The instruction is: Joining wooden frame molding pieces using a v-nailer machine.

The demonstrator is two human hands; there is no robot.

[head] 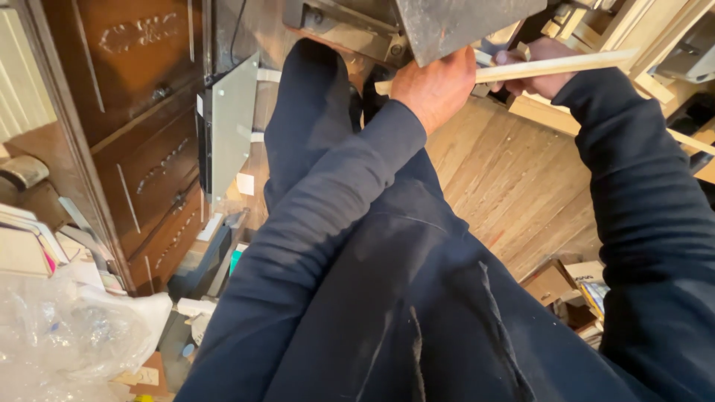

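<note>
A long pale wooden strip (566,65) runs across the top of the head view, passing under a grey metal machine part (454,26). My left hand (436,85) grips the strip near its left end, right below the metal part, with its fingers hidden behind the machine. My right hand (536,67) is closed around the strip further right. Both arms wear dark blue sleeves, and my dark blue trousers (313,126) fill the middle of the view.
A dark carved wooden cabinet (141,141) stands at the left with a grey panel (231,123) leaning on it. Crumpled clear plastic (67,335) lies bottom left. The floor is wood planks (514,179), with cardboard boxes (555,283) lower right and timber pieces (655,85) upper right.
</note>
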